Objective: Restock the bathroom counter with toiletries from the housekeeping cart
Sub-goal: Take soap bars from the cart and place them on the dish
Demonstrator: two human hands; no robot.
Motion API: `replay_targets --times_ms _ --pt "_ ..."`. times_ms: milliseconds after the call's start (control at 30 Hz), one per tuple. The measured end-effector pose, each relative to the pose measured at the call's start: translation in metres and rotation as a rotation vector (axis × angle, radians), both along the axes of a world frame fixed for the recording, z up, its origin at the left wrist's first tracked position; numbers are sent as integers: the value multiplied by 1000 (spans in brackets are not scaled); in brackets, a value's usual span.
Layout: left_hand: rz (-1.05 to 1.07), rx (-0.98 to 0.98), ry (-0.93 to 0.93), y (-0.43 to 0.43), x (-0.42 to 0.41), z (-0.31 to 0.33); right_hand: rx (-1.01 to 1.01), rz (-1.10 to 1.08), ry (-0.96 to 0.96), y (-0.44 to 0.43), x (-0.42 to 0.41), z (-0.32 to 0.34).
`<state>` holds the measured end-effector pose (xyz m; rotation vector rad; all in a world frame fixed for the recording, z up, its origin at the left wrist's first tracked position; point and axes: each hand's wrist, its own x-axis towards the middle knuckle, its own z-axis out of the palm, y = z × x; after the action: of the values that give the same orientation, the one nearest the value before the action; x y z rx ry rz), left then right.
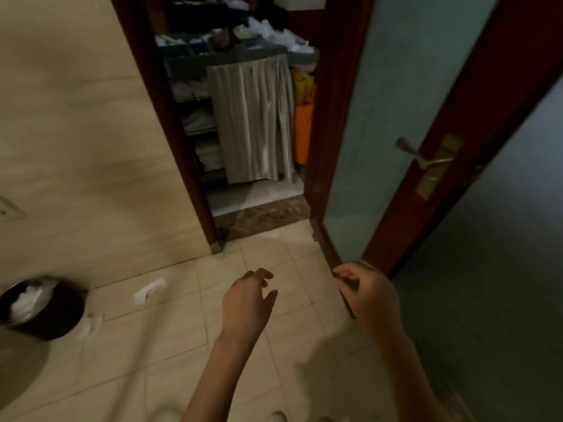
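The housekeeping cart stands outside the bathroom doorway, its grey top tray crowded with small toiletries and white packets. A striped grey curtain hangs over its front, and folded white linen shows on the shelves beside it. My left hand hangs over the floor tiles with loosely curled fingers and holds nothing. My right hand is level with it, next to the door's lower edge, fingers loosely curled and empty. Both hands are well short of the cart.
The door with frosted glass stands open on the right, its brass handle sticking out. A black bin with white waste sits at the lower left. White scraps lie on the beige tiles. An orange item hangs beside the cart.
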<state>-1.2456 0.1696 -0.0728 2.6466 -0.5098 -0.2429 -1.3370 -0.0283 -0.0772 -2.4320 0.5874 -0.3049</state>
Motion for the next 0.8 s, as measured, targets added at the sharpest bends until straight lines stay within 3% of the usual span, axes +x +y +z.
replay_targets --times_ms 367,800 --pt "158 1 -14 10 121 -13 -10 145 -18 -4 153 -25" --pt "168 10 -52 -97 363 8 -7 335 -10 -102 423 10"
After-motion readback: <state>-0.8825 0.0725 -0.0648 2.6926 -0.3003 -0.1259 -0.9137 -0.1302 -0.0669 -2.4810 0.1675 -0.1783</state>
